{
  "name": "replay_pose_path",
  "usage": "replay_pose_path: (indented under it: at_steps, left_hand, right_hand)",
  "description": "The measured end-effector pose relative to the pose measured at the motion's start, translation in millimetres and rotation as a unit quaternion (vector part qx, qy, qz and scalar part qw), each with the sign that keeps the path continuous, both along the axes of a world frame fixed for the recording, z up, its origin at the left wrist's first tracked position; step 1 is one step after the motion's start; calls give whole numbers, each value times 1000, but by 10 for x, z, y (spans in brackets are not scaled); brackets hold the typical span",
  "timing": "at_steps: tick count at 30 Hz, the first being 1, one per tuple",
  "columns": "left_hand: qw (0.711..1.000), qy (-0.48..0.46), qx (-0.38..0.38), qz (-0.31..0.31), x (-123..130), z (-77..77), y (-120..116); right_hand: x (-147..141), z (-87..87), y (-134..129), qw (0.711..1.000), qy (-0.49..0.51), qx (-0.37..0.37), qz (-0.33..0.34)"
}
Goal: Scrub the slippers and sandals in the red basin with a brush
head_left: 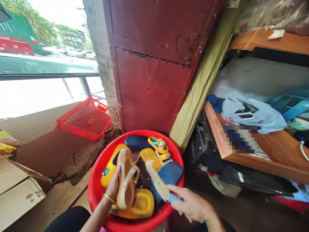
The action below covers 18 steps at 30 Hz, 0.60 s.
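My left hand point(113, 184) grips a beige sandal point(125, 192) by its side and holds it tilted up over a red basin point(95, 202). In my right hand point(193, 201) is a scrubbing brush point(158, 181) with pale bristles and a blue handle, a short way right of the sandal and apart from it. Inside the basin lie several shoes: a yellow clog point(111, 166) with a cartoon patch, a yellow sole point(145, 203) with a zigzag tread, dark blue ridged soles point(171, 172) and a small yellow sandal point(159, 144). Dark water shows between them.
Behind the basin stands a dark red door point(152, 93). A red plastic crate point(84, 119) and flattened cardboard point(41, 151) are at the left. To the right, a wooden shelf point(214, 129) carries a white plastic bag point(253, 112). A yellowish wrapped roll point(202, 80) leans by the door.
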<state>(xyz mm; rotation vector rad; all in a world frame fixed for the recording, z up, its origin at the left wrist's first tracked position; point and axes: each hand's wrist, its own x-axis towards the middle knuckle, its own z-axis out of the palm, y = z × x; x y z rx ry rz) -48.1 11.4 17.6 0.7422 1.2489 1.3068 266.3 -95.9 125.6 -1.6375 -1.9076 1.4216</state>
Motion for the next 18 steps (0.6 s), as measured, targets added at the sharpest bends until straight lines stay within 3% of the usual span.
replay_pose_path:
  at_steps: [2,4,8,11,14,18]
  left_hand:
    - [1000,-22,-14,-9,26,87,-24]
    - [999,-12,23,-24,61,165,-37]
    - [986,30,115,-118,135,337,-68]
    - [978,66,138,-144,134,493,-110]
    - [981,73,108,-144,77,625,-149]
    - [986,71,79,-128,8,639,-179]
  right_hand:
    - [51,-111,61,997,20,20,-74]
    - [-90,-284,151,988,19,107,-113]
    - [-667,-558,358,946,-27,310,-95]
    - [-1031,-589,446,920,-74,377,-75]
    - [-1251,-546,438,899,-150,407,-60]
    - [-1425,-489,430,866,-217,449,-18]
